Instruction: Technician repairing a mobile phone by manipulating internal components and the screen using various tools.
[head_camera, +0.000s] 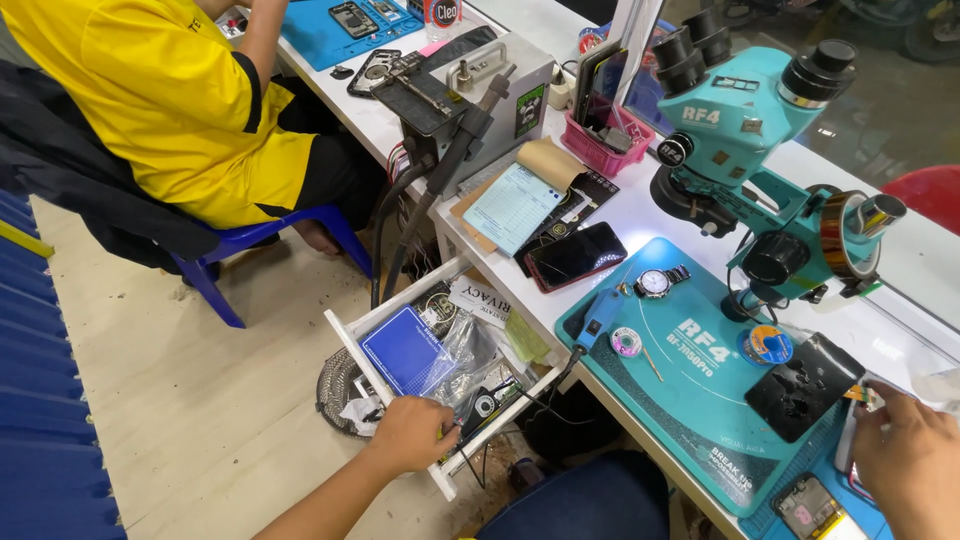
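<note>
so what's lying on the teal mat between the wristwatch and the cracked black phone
In the head view, a spool of solder wire lies between the wristwatch and the cracked black phone.

A repair corner with a long white desk (905, 262) over pale wood-look flooring (190, 400).

You look down on a floor of light, grainy planks that runs under the desk. Along your left edge lies a blue ribbed panel (45, 400) with a yellow strip near its top. A blue plastic chair (265, 245) stands on the floor beside the desk, well apart from you. Beyond the desk's far edge you see a glossy grey floor (900, 110) catching bright reflections, and the curved red edge of a seat (930, 190).
</note>
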